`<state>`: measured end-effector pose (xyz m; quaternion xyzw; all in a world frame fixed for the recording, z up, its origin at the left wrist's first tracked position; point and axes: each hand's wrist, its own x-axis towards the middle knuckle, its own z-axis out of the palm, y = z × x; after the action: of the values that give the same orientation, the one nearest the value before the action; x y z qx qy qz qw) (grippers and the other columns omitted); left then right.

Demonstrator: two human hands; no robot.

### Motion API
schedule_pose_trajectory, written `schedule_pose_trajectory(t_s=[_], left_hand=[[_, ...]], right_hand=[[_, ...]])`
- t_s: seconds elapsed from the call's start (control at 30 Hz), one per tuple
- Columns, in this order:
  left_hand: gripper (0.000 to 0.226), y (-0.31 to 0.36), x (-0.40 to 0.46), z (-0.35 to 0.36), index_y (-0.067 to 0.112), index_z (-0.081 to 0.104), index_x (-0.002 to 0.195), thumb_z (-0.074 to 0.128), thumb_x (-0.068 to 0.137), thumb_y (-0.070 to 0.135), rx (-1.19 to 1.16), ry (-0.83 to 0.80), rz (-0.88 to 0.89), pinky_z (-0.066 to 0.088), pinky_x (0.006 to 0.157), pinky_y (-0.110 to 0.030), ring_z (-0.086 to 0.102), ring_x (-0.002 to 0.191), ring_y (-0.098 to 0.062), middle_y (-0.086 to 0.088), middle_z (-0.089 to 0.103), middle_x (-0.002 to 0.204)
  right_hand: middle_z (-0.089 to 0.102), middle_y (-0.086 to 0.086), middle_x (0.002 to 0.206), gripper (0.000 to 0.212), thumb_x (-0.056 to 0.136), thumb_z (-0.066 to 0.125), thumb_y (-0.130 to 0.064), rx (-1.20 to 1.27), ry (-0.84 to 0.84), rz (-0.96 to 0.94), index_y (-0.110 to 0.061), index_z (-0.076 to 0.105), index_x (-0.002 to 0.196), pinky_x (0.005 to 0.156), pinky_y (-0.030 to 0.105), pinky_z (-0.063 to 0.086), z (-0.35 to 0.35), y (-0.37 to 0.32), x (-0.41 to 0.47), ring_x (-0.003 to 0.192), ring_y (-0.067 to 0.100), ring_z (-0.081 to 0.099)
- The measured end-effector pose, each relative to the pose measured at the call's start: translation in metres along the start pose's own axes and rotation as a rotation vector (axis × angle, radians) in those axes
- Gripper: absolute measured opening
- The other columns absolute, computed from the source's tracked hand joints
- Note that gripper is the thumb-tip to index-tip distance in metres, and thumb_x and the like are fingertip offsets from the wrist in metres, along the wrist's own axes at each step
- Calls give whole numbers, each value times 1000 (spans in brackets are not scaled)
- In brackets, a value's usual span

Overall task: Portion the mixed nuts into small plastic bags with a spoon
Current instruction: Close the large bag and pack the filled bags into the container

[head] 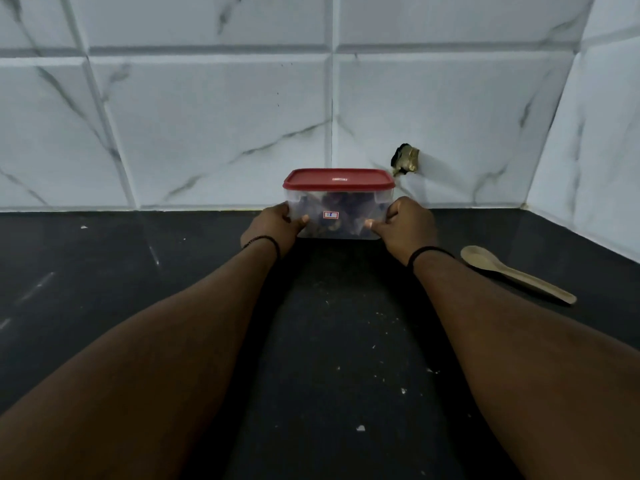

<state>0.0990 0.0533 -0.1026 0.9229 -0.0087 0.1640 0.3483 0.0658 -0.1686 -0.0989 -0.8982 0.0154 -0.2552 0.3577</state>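
Note:
A clear plastic container with a red lid stands on the black counter close to the tiled wall. Dark nuts show through its side, and a small label sits on its front. My left hand grips its left end, thumb on the front face. My right hand grips its right end the same way. The lid is closed. A pale wooden spoon lies on the counter to the right of my right wrist, bowl toward the wall. No plastic bags are in view.
White marble-look tiles form the back wall and a side wall at the right. A dark hole with a brass fitting sits in the wall behind the container. Small white crumbs dot the counter.

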Motion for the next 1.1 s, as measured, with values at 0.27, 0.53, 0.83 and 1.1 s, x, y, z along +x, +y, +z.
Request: schedule_pose_trajectory(t_s=[0.27,0.53,0.83,1.1], left_hand=[[51,1,-3,-1,18,57,127,56,90,53,63,-33,-13,48,93,-42,59,111,-27,-5,63,123],[41,21,-59,-23,10,55,123,56,93,37,51,-8,-10,40,80,-31,58,105,-27,-11,61,121],[20,39,-131,-55,20,72,103,61,90,30,161,234,391,49,72,-33,65,87,-26,-3,70,95],[17,19,-145,-66,19,71,91,60,89,32,123,203,194,51,71,-33,63,82,-22,0,69,86]], right_hand=[[63,8,100,25,92,64,-32,-99,-18,-33,-14,53,105,70,29,36,7,-1,-4,92,26,58],[65,7,91,12,95,54,-20,-284,116,-178,-12,62,91,70,35,45,-31,-13,-60,87,27,59],[65,11,104,16,90,53,-14,-477,173,-9,-13,67,99,86,41,46,-113,24,-110,103,33,55],[60,11,126,30,94,48,-13,-694,57,279,-15,64,119,98,41,42,-122,33,-108,123,31,49]])
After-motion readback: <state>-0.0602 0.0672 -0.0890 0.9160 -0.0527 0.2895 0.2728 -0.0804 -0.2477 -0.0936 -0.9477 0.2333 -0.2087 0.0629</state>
